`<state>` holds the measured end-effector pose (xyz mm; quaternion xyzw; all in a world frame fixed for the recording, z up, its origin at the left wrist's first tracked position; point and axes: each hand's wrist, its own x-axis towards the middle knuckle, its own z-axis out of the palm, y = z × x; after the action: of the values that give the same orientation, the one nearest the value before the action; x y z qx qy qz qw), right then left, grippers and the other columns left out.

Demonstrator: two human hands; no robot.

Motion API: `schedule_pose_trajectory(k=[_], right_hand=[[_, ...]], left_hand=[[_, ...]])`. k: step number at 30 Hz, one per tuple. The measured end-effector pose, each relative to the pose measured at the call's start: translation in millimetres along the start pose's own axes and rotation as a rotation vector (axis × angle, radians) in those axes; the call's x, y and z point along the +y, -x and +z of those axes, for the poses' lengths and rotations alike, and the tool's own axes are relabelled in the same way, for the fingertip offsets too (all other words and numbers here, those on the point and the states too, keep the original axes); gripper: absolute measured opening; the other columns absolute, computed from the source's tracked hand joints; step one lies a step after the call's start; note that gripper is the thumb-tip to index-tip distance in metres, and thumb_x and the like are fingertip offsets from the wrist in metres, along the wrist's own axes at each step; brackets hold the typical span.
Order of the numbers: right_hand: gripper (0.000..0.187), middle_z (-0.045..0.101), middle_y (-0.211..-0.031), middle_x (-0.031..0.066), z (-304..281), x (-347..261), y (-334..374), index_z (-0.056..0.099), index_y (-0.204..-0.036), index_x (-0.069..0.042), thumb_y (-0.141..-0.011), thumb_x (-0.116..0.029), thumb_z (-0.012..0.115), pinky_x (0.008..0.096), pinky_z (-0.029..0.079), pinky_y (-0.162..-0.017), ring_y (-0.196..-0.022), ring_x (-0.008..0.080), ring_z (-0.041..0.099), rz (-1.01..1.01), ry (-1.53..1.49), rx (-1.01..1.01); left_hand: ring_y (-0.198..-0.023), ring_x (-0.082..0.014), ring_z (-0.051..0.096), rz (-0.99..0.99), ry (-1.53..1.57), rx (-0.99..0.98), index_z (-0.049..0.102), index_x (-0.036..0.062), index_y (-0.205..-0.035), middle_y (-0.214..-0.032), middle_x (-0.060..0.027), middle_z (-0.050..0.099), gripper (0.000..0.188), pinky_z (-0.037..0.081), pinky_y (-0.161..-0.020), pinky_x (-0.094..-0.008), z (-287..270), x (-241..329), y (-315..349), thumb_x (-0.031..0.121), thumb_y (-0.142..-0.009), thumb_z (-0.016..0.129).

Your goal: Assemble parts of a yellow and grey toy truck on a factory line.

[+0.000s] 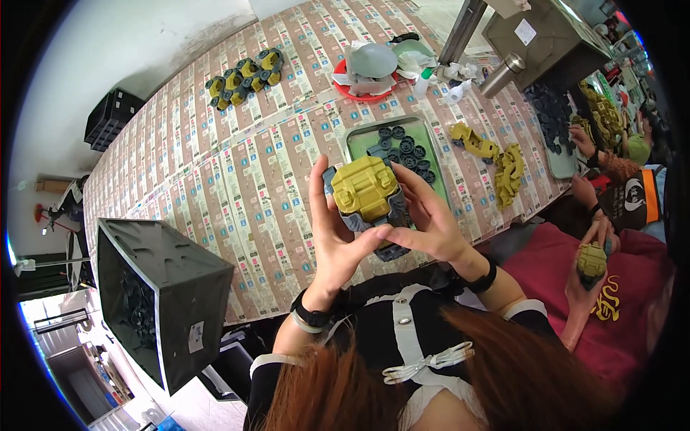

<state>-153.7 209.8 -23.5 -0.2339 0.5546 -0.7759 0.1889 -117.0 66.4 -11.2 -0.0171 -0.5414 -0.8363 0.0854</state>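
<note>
A toy vehicle [365,188] with an olive-yellow body and dark grey lower parts is held up over the near side of the table. My left hand [332,233] grips its left side, fingers up along the edge and thumb at the near end. My right hand [436,223] closes on the right side, its thumb meeting the left one below the vehicle. Just beyond my hands, a green-bottomed metal tray [440,183] carries several dark wheels [407,146]. The vehicle's underside is hidden from view.
Yellow vehicle bodies [509,176] lie right of the tray. Assembled toy vehicles [244,79] stand at the far left. A large dark bin [183,287] of black parts is at my left. A red basin [366,93] and steel flask [503,75] stand farther back. Co-workers sit at the right, one holding a yellow-topped piece [592,263].
</note>
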Motion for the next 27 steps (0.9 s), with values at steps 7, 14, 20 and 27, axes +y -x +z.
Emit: schedule_pose_trajectory(k=[7,14,20,27], right_hand=[[0.069,0.040,-0.120,0.0080,2,1,-1,0.028,-0.128,-0.001,-0.071,-0.003,0.065,0.0290,0.031,-0.094,-0.111,0.0149,0.039,0.046,-0.086,0.015],[0.067,0.040,-0.120,0.0088,3,-3,-2,0.028,-0.128,0.000,-0.071,0.000,0.064,0.0281,0.032,-0.093,-0.109,0.0142,0.040,0.094,-0.089,0.047],[0.059,0.042,-0.118,0.0091,11,-5,-5,0.027,-0.127,0.002,-0.077,-0.006,0.059,0.0276,0.033,-0.091,-0.108,0.0139,0.041,0.080,-0.089,0.101],[0.054,0.043,-0.116,0.0098,19,3,-7,0.027,-0.126,0.002,-0.082,-0.012,0.053,0.0265,0.034,-0.090,-0.106,0.0137,0.042,0.043,0.047,0.212]], left_hand=[[-0.100,-0.0221,0.050,-0.034,0.045,0.048,0.009,0.0109,-0.132,-0.109,-0.0140,0.048,0.093,0.042,-0.086,-0.0336,2,1,1,0.005,-0.063,0.072],[-0.100,-0.0226,0.050,-0.038,0.055,0.054,0.006,0.0123,-0.133,-0.110,-0.0145,0.047,0.093,0.041,-0.086,-0.0340,0,-4,2,0.011,-0.066,0.071],[-0.102,-0.0237,0.048,-0.127,0.132,0.044,-0.004,0.0145,-0.135,-0.115,-0.0141,0.044,0.095,0.038,-0.089,-0.0352,4,-6,-1,0.017,-0.071,0.066],[-0.106,-0.0223,0.045,-0.115,0.085,-0.047,-0.015,0.0152,-0.133,-0.119,-0.0144,0.040,0.098,0.035,-0.091,-0.0336,-1,-13,-1,0.012,-0.074,0.064]])
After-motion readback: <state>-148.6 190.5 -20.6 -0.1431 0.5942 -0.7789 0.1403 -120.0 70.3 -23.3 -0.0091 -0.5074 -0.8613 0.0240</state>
